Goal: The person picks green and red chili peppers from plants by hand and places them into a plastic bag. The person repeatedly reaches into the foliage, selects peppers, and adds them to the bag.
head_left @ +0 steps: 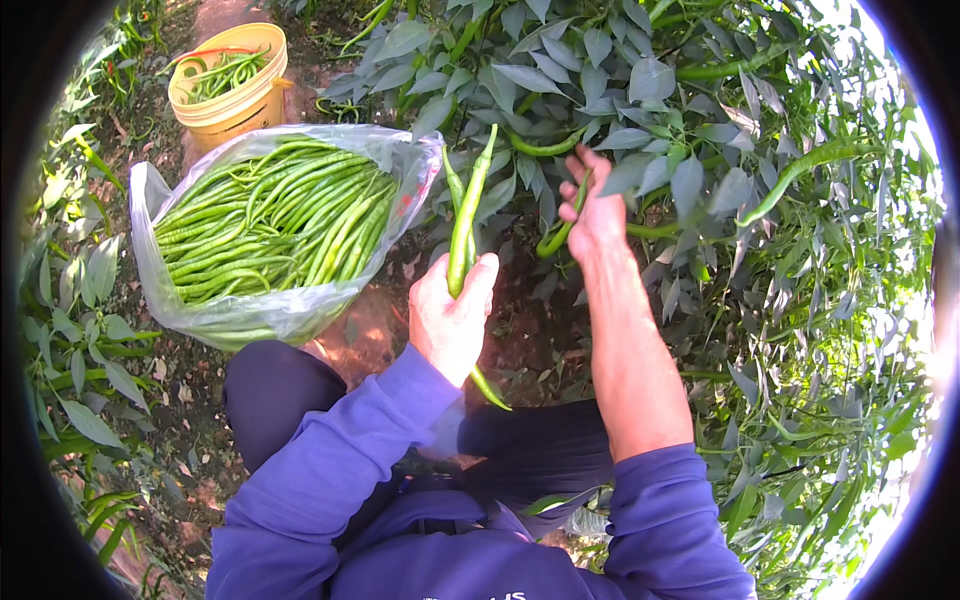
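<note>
My left hand (450,315) is closed around a few long green chili peppers (468,220). Their tips point up past my thumb, and one end sticks out below my wrist. At the edge of the pepper plant (650,130), my right hand (598,215) has its fingers curled round another green chili pepper (553,243), whose stem end is hidden among fingers and leaves. Just above that hand hangs a curved green pepper (545,149). To the left of my left hand stands a clear plastic bag (160,285) full of long green chili peppers (280,220).
Behind the bag is a yellow bucket (235,122) with green peppers and a red one inside. Dense pepper plants fill the right side, with a large pepper (810,170) hanging there. More plants (90,400) line the left. My bent knee (280,390) is close to the bag.
</note>
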`<state>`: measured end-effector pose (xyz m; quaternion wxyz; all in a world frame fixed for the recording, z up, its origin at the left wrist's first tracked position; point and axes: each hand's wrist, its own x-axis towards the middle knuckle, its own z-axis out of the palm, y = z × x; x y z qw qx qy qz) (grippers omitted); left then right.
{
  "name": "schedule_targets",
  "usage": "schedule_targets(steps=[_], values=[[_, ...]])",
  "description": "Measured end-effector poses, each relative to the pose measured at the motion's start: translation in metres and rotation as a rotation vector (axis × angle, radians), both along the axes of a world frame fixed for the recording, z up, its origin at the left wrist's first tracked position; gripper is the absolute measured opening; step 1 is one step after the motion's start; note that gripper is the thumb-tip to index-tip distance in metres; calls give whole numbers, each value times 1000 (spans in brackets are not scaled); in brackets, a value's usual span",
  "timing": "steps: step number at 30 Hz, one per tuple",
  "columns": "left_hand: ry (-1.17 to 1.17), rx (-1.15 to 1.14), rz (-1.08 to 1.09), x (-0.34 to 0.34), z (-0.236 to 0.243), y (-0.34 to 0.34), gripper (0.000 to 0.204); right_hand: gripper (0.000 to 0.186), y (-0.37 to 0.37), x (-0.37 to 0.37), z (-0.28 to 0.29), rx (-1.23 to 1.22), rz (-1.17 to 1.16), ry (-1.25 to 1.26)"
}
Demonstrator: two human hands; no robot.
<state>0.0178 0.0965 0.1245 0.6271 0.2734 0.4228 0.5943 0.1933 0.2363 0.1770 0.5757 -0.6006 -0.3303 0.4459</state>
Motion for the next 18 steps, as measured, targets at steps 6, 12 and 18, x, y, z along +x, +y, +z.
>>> schedule_targets(steps=[6, 12, 18], values=[[-23, -2, -13, -5, 3, 1, 25, 20, 30, 12, 73, 224, 173, -10], [-45, -16, 8, -11, 9, 3, 24, 18, 15, 23, 113, 267, 322, 174], [-44, -17, 34, -15, 8, 5, 23, 24, 2, 31, 111, 183, 215, 133]])
